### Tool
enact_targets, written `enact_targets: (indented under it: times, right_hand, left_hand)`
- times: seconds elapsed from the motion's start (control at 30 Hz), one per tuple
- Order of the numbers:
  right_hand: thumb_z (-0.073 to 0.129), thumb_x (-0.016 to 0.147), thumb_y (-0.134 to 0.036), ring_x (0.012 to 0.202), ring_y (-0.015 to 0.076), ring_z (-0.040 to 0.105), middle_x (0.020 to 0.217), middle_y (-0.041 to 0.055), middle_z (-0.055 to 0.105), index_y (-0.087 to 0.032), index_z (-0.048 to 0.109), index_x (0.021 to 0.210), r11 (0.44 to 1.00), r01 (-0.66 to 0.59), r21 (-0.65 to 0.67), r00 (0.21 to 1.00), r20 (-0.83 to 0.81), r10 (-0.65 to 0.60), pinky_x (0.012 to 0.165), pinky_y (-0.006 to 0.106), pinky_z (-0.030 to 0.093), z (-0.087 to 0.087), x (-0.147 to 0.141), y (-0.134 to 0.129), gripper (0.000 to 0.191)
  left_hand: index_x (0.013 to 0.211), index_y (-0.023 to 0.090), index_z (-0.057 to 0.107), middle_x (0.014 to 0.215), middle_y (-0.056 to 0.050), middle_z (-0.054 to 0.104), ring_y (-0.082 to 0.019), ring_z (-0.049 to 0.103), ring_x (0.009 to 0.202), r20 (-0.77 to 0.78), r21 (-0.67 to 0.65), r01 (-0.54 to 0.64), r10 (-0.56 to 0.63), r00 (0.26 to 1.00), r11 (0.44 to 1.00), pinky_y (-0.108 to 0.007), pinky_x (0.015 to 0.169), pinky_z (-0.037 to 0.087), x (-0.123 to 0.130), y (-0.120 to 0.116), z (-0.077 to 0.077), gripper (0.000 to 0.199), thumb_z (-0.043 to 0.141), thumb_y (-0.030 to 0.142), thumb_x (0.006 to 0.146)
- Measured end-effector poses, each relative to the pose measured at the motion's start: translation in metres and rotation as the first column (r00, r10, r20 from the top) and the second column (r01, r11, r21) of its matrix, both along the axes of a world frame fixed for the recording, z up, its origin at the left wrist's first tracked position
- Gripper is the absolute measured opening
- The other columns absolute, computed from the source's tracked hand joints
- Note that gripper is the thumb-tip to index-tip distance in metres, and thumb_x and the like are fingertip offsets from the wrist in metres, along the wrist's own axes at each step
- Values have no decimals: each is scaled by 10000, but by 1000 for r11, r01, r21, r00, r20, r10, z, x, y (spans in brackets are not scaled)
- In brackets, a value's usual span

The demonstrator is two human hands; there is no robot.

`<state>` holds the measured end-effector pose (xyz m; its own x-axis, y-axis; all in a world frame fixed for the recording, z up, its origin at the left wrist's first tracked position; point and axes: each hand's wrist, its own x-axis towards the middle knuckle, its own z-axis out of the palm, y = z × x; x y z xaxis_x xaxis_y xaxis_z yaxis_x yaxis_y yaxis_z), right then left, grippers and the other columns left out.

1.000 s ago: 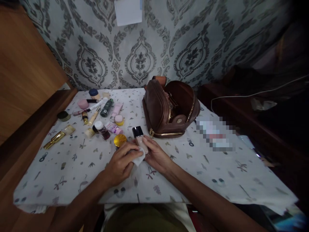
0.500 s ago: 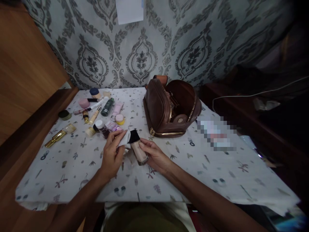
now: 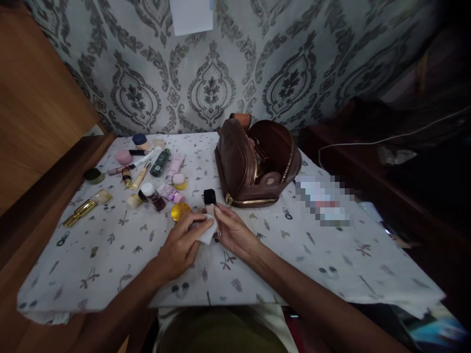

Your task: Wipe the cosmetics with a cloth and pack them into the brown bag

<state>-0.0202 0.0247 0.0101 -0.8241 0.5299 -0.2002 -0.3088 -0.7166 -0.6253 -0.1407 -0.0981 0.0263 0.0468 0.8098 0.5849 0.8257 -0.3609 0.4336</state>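
A small glass bottle with a black cap (image 3: 209, 197) and beige contents stands nearly upright in my right hand (image 3: 235, 230), whose fingers close round its right side. My left hand (image 3: 183, 243) pinches a white wipe (image 3: 207, 230) and presses it against the bottle's body, hiding part of it. Just beyond my left hand, a round gold item (image 3: 180, 212) lies on the patterned cloth. A small bottle with a white lid (image 3: 153, 197) and a pink-purple tube (image 3: 171, 192) rest farther left.
An open brown leather bag (image 3: 257, 166) stands at the back right of the table (image 3: 294, 255). Several cosmetics, including a dark green bottle (image 3: 160, 163) and a gold tube (image 3: 79, 213), lie at the left. A pixelated item is at the right.
My left hand has moved the wipe from the black cap down to the bottle's body. The bottle has turned more upright, and the round gold item has come into view.
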Motion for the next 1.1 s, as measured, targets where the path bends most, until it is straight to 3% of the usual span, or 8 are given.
enact_targets:
  times: [0.2,0.33,0.6,0.7,0.8,0.93,1.1]
  right_hand:
    - [907,619,-379,635,85,579,739,-28,679,-189,711,837,999,30,-20,999,22,-30,590,174,474,3,3,2,349]
    - [906,629,-336,649,90,602,754,-24,696,-202,709,944,999,17,-30,999,38,-16,595,173,479,5,4,2,395]
    - [902,633,-324,626,86,613,745,-39,705,-205,698,925,999,-37,-9,998,49,38,597,171,472,5,4,-2,376]
    - [891,652,-345,681,99,637,795,-21,724,-201,708,953,996,-81,31,994,76,78,641,181,481,6,5,-4,380]
    - [889,655,-351,705,108,646,813,-17,730,-206,718,944,995,-93,29,993,76,90,669,199,491,6,4,-5,366]
    - [900,633,-356,656,112,636,762,-25,722,-211,722,890,999,-45,-1,998,50,45,639,210,492,2,2,-4,344]
    - [865,689,-376,631,97,615,723,-20,705,-181,717,822,1000,2,-1,1000,10,-1,606,194,482,3,3,1,279]
  left_hand:
    - [1344,162,529,1162,-144,576,-225,565,1080,-23,3,136,-136,990,991,-399,899,537,4,-1,5,558,398,-27,837]
    - [1328,154,546,1176,-140,571,-218,554,1099,6,20,138,-138,990,990,-381,926,523,6,-1,4,546,406,-33,834]
    - [1406,225,501,1222,-99,539,-203,544,1152,74,104,-125,117,990,987,-370,989,490,2,-1,4,564,424,6,891]
    - [1421,237,491,1241,-95,527,-214,538,1173,103,86,-274,265,959,958,-384,1003,481,-2,-1,4,566,424,26,900]
    - [1438,232,472,1248,-98,513,-221,526,1188,109,47,-336,330,938,941,-391,1015,476,-4,-1,2,580,426,33,895]
    - [1459,254,435,1250,-99,507,-225,524,1185,48,55,-219,216,975,974,-408,998,490,-3,-1,0,611,417,21,894]
    - [1435,187,443,1208,-129,512,-225,515,1143,-57,42,-12,14,998,999,-406,939,520,4,1,0,610,400,-31,867]
